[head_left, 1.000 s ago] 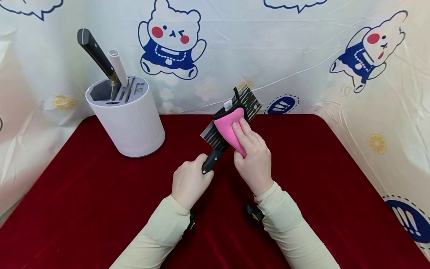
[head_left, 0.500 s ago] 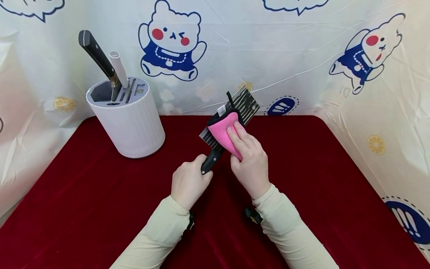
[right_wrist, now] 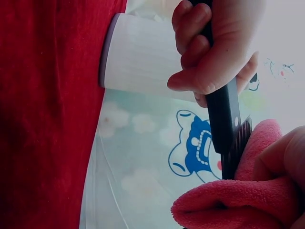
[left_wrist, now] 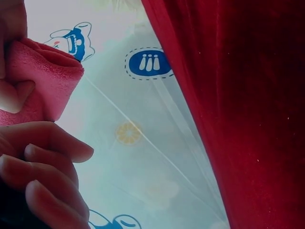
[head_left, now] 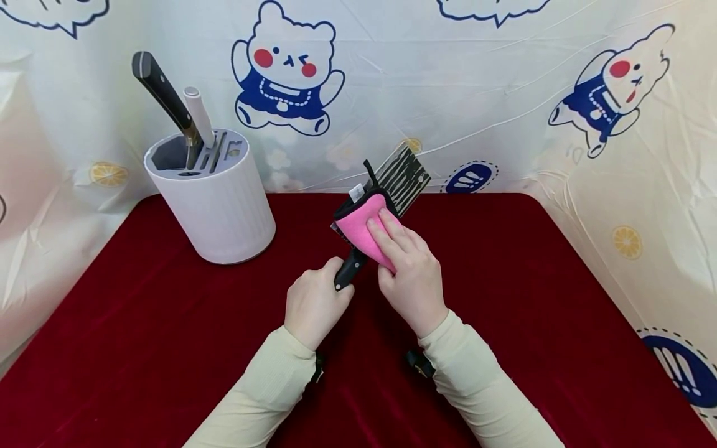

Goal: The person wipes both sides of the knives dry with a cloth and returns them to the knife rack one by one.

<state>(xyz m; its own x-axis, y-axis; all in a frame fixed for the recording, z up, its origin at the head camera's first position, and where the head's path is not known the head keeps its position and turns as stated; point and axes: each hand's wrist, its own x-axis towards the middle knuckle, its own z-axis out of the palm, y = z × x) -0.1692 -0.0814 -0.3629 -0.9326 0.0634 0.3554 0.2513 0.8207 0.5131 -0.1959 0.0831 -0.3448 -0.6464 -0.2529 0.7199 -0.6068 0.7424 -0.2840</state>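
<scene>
A cleaver (head_left: pixel 411 177) with a black-and-silver streaked blade is held up slantwise over the table. My left hand (head_left: pixel 317 303) grips its black handle (right_wrist: pixel 222 117), fingers curled round it in the right wrist view. A folded pink cloth (head_left: pixel 364 224) with black trim, a loop and a white tag lies against the blade near the handle. My right hand (head_left: pixel 413 280) holds the cloth there, fingers on its front and the cloth wrapped over the blade's edge. In the left wrist view the cloth (left_wrist: pixel 45 78) shows pinched by right-hand fingers; the blade is out of sight there.
A white knife block (head_left: pixel 215 211) stands at the back left with a black-handled knife (head_left: pixel 162 87) and a white-handled tool (head_left: pixel 198 115) in its slots. Dark red cloth (head_left: pixel 168 348) covers the table; a printed curtain (head_left: pixel 476 74) hangs close behind.
My right hand has slid the pink cloth down and left along the blade toward the handle, uncovering more of the far end. The left hand and cleaver have barely moved.
</scene>
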